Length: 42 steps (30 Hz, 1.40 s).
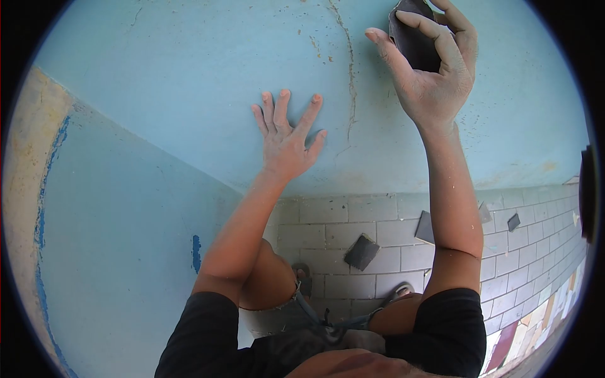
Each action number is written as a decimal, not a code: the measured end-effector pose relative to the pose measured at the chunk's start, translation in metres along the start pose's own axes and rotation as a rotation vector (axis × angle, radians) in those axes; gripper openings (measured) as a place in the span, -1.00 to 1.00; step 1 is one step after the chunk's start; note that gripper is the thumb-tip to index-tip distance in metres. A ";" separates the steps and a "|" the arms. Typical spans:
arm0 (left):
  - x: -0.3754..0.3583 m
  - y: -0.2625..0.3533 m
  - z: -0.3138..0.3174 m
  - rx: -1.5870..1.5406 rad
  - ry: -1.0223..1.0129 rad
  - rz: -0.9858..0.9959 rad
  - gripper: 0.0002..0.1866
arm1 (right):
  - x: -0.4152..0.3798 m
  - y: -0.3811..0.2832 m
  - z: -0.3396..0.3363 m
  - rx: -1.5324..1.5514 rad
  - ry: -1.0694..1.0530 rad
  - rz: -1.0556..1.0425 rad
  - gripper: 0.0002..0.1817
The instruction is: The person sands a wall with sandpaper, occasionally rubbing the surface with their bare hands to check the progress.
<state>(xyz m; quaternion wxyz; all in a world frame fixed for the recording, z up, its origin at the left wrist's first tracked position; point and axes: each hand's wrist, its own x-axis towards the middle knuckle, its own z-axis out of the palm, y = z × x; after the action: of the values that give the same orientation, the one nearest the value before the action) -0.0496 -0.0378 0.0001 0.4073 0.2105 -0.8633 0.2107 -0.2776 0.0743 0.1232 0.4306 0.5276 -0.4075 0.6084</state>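
My left hand (288, 146) lies with its fingers spread against the light blue wall (189, 94) and holds nothing. Up at the right, my right hand (436, 85) has its fingers curved around a dark, thin sheet (413, 34) with ragged edges, which looks like sandpaper. The sheet is close to the wall; whether it presses on it cannot be made out. Between the hands a long crack (351, 75) runs down the wall, with small chipped spots beside it. Pale dust coats both hands.
Dark square pieces (362, 252) (513, 222) lie on the tiled floor (302, 236) below the wall. Another dark piece (425, 227) is partly behind my right forearm. A wall corner and a chipped, yellowish edge (38, 126) are at the left. My knees and sandalled feet are below.
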 end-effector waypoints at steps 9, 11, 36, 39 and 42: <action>-0.010 0.011 0.017 0.103 -0.086 0.027 -0.22 | 0.000 -0.001 -0.001 0.000 -0.027 0.066 -0.60; -0.009 0.007 0.014 0.131 -0.082 0.045 -0.23 | 0.000 -0.004 -0.002 0.005 -0.034 0.059 -0.59; -0.014 -0.084 -0.023 0.177 0.283 -0.417 -0.20 | 0.015 -0.012 -0.006 0.089 0.042 -0.021 -0.66; -0.022 -0.091 -0.025 0.170 0.311 -0.520 -0.20 | 0.017 -0.012 -0.009 0.094 0.041 -0.021 -0.68; -0.025 -0.093 -0.027 0.140 0.320 -0.662 -0.19 | 0.020 -0.017 -0.011 0.130 0.043 0.000 -0.73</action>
<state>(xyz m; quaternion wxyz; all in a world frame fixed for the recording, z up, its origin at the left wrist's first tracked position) 0.0311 -0.0947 0.0135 0.5679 0.4700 -0.6573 0.1566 -0.2666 0.0918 0.1422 0.4038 0.5413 -0.3578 0.6448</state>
